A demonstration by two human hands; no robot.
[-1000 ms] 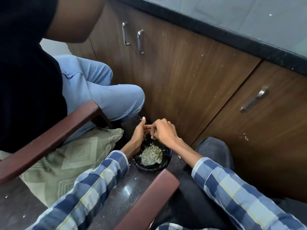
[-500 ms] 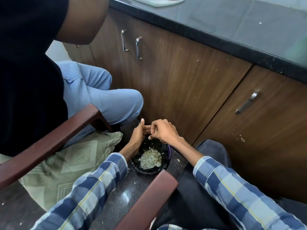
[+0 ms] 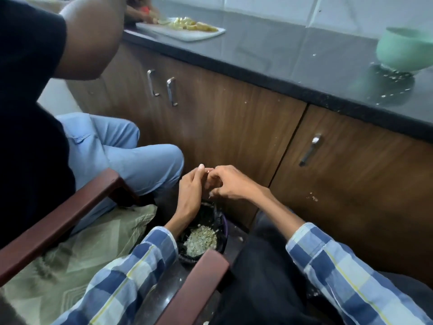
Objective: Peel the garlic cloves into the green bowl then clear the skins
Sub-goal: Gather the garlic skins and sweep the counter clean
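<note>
Green bowl [image 3: 403,51] sits far right on dark counter [image 3: 281,59], well apart from both hands; pale flecks lie on the counter just beside its base. Bowl contents not visible from this angle.

Hands low, centre of scene, above a black bin [image 3: 206,231] on the floor. Left hand [image 3: 191,192]: thumb up, fingers curled toward right hand. Right hand [image 3: 230,184]: fingers curled, tips bent down and in, touching left-hand fingertips. Both pinch a small pale item between them, prob. a garlic clove [image 3: 208,171]; only a sliver shows, rest hidden by fingers. A pale scrap hangs under the right fingertips, approx. over the bin.

Bin holds a heap of pale skins [image 3: 200,239], sitting toward its near side. Few pale bits on dark floor right of bin.

Sleeves: blue/white check, both forearms. Dark trousers on right knee, near right.

Wooden chair arm [image 3: 192,287] near centre, just near of the bin. 2nd chair arm [image 3: 61,219] left, w/ greenish cushion [image 3: 77,249] between.

Second person left: black top, light blue trousers, arm reaching to far counter. White board [image 3: 185,34] far left on counter w/ yellowish food pieces; a hand there, blurred, detail unclear.

Brown cabinet doors [image 3: 222,127] w/ metal handles below the counter.
</note>
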